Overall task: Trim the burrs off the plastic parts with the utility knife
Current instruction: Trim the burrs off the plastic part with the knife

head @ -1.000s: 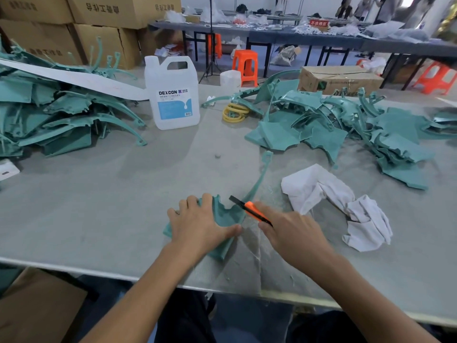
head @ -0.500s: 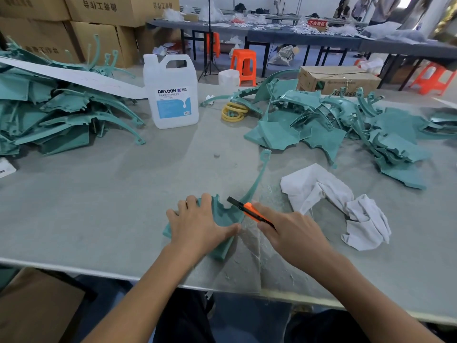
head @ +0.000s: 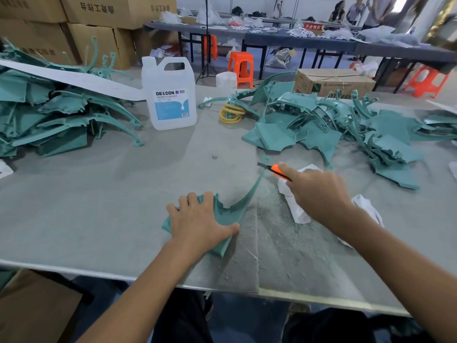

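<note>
- The left hand (head: 197, 219) lies near the front edge of the surface (head: 99, 206); its fingers are spread and press flat on the broad end of the teal plastic part (head: 232, 211); the thumb stretches along the near edge.
- The part looks thin, light and stiff but springy, by my judgement; its long curved arm sweeps away to the right and ends in a small hook; that arm would likely flex or skate under a blade, so the best hold is on the broad flat end, well apart from the cutting line.
- Just beyond, the right hand (head: 316, 191) has its fingers curled round the orange utility knife (head: 277, 170); the dark blade tip sits just beside the hooked end; whether it touches I cannot tell.
- A crumpled white rag (head: 294, 209) lies beneath that hand; pale shavings speckle the surface nearby.
- Farther off stand a white jug (head: 170, 100) and yellow rings (head: 232, 113); a left pile (head: 61, 120) and a right pile (head: 321, 125) of like parts flank them.
- Behind the right pile is a cardboard box (head: 333, 82).
</note>
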### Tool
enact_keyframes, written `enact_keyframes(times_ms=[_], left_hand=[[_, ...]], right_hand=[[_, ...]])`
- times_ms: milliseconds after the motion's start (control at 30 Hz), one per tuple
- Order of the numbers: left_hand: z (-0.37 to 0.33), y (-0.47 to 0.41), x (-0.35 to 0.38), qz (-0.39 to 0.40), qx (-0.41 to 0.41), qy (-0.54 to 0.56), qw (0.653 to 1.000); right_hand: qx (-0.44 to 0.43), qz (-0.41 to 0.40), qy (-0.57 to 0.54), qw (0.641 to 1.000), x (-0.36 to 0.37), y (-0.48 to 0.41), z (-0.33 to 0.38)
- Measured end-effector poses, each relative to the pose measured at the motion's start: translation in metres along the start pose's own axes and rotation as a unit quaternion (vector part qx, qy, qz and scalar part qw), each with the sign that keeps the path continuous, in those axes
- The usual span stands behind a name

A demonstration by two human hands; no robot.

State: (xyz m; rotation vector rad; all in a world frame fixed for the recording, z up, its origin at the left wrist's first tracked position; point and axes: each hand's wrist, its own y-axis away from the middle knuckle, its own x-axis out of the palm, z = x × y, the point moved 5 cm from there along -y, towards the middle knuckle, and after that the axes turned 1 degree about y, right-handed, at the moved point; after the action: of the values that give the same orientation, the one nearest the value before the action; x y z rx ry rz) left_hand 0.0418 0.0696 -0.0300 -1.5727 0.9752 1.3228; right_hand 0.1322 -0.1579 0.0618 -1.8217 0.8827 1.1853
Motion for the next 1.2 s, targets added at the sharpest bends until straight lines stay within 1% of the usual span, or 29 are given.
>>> enact_keyframes(times_ms=[33, 100, 167, 200, 267, 333, 400, 467, 567, 633, 667, 733, 800, 867, 967, 1033, 1067, 1100, 1167, 1200], left_hand=[[0.000, 0.000, 0.002, 0.008, -0.007, 0.005, 1.000], [0.001, 0.001, 0.006, 0.020, -0.021, 0.014, 0.999], [0.001, 0.001, 0.007, 0.021, -0.024, 0.013, 0.999], [0.001, 0.001, 0.007, 0.020, -0.024, 0.009, 0.999], [0.001, 0.002, 0.005, 0.013, -0.022, 0.004, 1.000], [0.000, 0.003, 0.003, 0.002, -0.016, 0.006, 1.000], [-0.001, 0.003, -0.001, -0.012, -0.007, -0.001, 1.000], [-0.005, 0.004, -0.006, -0.035, 0.009, -0.018, 0.999], [-0.008, 0.004, -0.009, -0.057, 0.020, -0.034, 0.998], [-0.007, 0.003, -0.007, -0.044, 0.004, -0.021, 0.999], [-0.006, 0.003, -0.005, -0.036, -0.003, -0.014, 0.999], [-0.004, 0.004, -0.002, -0.030, -0.008, -0.003, 1.000], [-0.003, 0.006, -0.002, -0.033, -0.006, 0.000, 0.999], [-0.003, 0.006, -0.002, -0.032, -0.004, -0.008, 0.999], [-0.005, 0.004, -0.005, -0.033, 0.006, -0.030, 0.999], [-0.006, 0.003, -0.005, -0.026, 0.006, -0.031, 0.999], [-0.005, 0.004, -0.003, -0.018, 0.000, -0.024, 1.000], [-0.004, 0.005, -0.001, -0.009, -0.008, -0.015, 1.000], [0.000, 0.008, 0.004, 0.006, -0.019, -0.003, 1.000], [0.001, 0.009, 0.005, 0.010, -0.021, -0.001, 1.000]], right_hand=[[-0.015, -0.001, -0.011, 1.000, -0.002, 0.004, 0.009], [-0.051, 0.010, -0.075, 0.996, -0.006, 0.016, 0.031], [-0.077, 0.051, -0.136, 0.986, -0.006, 0.029, 0.051], [-0.084, 0.078, -0.150, 0.982, -0.004, 0.033, 0.059], [-0.088, 0.130, -0.153, 0.976, -0.002, 0.034, 0.065], [-0.079, 0.160, -0.132, 0.975, -0.003, 0.022, 0.056], [-0.057, 0.156, -0.073, 0.983, -0.010, -0.001, 0.033], [-0.032, 0.135, -0.003, 0.990, -0.022, -0.020, 0.010], [-0.026, 0.087, 0.053, 0.994, -0.039, -0.030, 0.009], [-0.055, 0.081, 0.036, 0.995, -0.042, -0.024, 0.028], [-0.079, 0.101, 0.004, 0.992, -0.039, -0.017, 0.040], [-0.126, 0.169, -0.067, 0.975, -0.028, -0.001, 0.062], [-0.133, 0.213, -0.094, 0.963, -0.023, 0.002, 0.063], [-0.107, 0.201, -0.063, 0.972, -0.021, -0.013, 0.039], [-0.030, 0.148, -0.003, 0.989, -0.025, -0.034, -0.005], [-0.032, 0.094, 0.012, 0.995, -0.025, -0.031, -0.003], [-0.049, 0.071, -0.002, 0.996, -0.021, -0.025, 0.007], [-0.075, 0.070, -0.034, 0.994, -0.016, -0.017, 0.021], [-0.120, 0.139, -0.119, 0.976, -0.003, 0.001, 0.039], [-0.128, 0.170, -0.137, 0.967, 0.002, 0.003, 0.038]])
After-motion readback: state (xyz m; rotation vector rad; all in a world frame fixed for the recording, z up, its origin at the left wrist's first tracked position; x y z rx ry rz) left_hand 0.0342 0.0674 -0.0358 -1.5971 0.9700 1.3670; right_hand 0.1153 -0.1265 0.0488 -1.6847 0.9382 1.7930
